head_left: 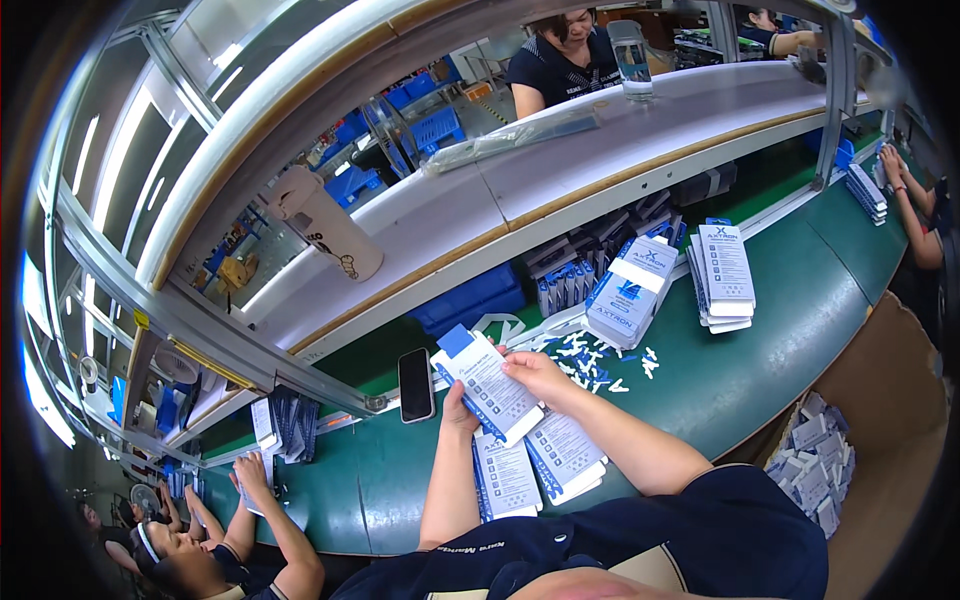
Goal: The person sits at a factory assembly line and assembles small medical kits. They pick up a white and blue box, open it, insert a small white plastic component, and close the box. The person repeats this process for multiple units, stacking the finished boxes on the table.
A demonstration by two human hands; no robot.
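A white and blue flat cardboard box (492, 385) is held up in front of me, its blue flap standing open at the top. My left hand (457, 410) grips its lower left edge, thumb on the face. With fingers closed, my right hand (535, 377) pinches the upper right edge. Below it, two piles of similar boxes lie on the green table: one box pile (508, 475) at the left, another box pile (568, 450) at the right. Small white and blue plastic pieces (590, 362) lie scattered just beyond my right hand.
A black phone (416, 384) lies left of my hands. Box stacks (725, 270) and a banded bundle (632, 290) stand far right. A shelf (440, 225) holding a cup (325, 225) runs overhead. A carton of small pieces (812, 465) is at right; co-workers sit on both sides.
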